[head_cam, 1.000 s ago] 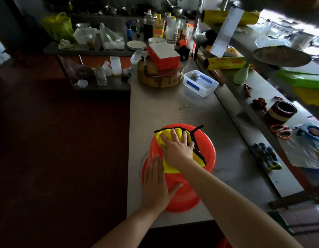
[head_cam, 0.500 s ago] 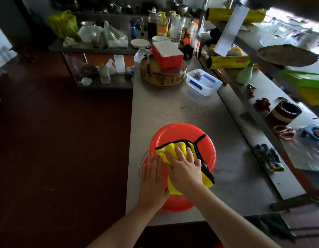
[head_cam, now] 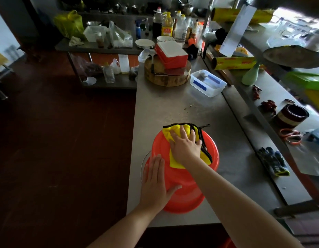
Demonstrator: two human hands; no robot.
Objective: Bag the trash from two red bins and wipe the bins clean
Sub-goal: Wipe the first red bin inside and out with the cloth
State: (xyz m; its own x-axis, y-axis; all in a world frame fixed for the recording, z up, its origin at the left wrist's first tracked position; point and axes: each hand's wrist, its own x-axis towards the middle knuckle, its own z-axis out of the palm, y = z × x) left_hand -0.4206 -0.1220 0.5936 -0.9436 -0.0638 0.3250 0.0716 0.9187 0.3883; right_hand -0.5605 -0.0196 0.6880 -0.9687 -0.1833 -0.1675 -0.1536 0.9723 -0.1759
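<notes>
The red bin sits upside down on the steel counter, at 6 o'clock in the view and near the front edge. The right hand lies flat, fingers straight and spread, pressing a yellow cloth onto the upturned base. The cloth overhangs the rim toward 12 o'clock. The left hand rests on the bin's side wall at 8 o'clock, fingers straight and thumb splayed. A chopping block stands well beyond at 12 o'clock; dark gloves lie at 3 o'clock.
</notes>
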